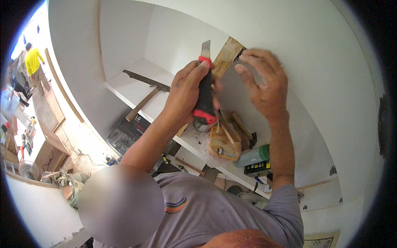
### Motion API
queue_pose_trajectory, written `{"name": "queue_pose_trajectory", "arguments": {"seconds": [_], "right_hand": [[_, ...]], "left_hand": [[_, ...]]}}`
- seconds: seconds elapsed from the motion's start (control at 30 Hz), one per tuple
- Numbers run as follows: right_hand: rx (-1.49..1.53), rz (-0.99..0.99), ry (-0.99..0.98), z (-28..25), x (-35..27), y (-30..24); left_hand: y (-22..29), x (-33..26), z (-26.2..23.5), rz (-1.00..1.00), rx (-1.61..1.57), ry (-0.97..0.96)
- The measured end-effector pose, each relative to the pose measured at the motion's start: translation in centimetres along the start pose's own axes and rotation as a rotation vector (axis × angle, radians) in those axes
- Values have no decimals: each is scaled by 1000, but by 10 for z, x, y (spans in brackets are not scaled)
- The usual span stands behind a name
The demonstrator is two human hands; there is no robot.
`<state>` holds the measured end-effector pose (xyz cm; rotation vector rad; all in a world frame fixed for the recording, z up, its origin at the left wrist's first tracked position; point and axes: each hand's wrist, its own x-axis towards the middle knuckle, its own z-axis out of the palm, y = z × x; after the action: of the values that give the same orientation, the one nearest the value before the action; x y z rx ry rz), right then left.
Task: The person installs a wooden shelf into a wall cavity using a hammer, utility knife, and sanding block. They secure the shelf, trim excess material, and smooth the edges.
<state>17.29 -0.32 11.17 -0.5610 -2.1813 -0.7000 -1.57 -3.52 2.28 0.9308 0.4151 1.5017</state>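
My left hand (186, 91) is wrapped round the thick black body of a red-trimmed power tool, by its look an oscillating multi-tool (204, 93). Its flat metal blade (206, 45) points up and away from me. Just right of the blade, a raw wooden strip (228, 56) shows at the edge of the white panel. My right hand (266, 82) is raised beside the strip's dark end, slightly blurred. Its fingers are spread and a little bent, with nothing seen in them; whether the fingertips touch the panel I cannot tell.
On the white shelf (120, 89) lie a handsaw (144, 79) and a hammer (142, 103). Below my hands are a yellowish plastic container (223, 144), a green-capped bottle (254, 156) and a black-and-yellow box (257, 168). White panels surround me. People, one in yellow (34, 60), stand far left.
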Motion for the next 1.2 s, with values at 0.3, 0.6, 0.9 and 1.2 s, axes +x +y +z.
{"name": "queue_pose_trajectory", "arguments": {"seconds": [0.3, 0.6, 0.9, 1.2], "right_hand": [[1032, 907, -117, 17, -31, -11], [327, 274, -182, -31, -48, -29], [253, 257, -355, -57, -57, 11], [-241, 23, -252, -44, -52, -12]], "left_hand": [[-10, 23, 51, 25, -302, 123], [-39, 19, 91, 206, -167, 218], [-64, 32, 97, 78, -361, 65], [-44, 29, 88, 301, 143, 184]]}}
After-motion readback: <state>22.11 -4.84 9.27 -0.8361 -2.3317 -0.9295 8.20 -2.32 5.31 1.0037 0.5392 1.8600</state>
